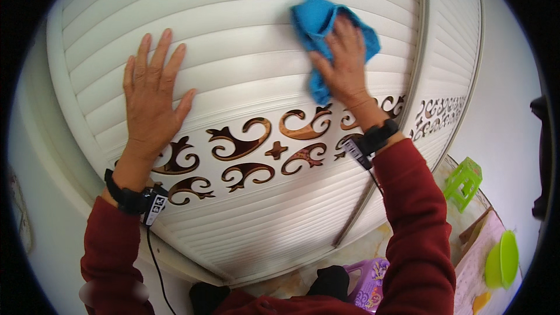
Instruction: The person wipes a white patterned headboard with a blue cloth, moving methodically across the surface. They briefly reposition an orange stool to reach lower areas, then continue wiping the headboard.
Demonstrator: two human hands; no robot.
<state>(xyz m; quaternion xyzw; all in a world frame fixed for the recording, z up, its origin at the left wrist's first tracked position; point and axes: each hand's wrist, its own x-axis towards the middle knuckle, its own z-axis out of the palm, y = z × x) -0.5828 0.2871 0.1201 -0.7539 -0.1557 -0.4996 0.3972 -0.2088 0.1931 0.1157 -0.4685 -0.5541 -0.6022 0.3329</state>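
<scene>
A white louvred sliding door [245, 39] fills most of the view, with a band of cut-out scrollwork [258, 140] across its middle. Against the upper slats my right hand [348, 63] presses a bunched blue cloth [319, 13]; the fingertips are partly covered by its folds. My left hand [153, 92] lies flat on the slats to the left, fingers spread, with nothing in it. Its wrist is just in front of the scrollwork. Each wrist wears a black strap with a small cabled device.
A second louvred panel [444, 43] adjoins on the right, beside a white wall [507, 78]. On the floor at lower right are a green plastic stool [464, 183] and, by my legs, a purple patterned stool [369, 284]. A green basin [502, 260] stands on a pink-covered surface [470, 267].
</scene>
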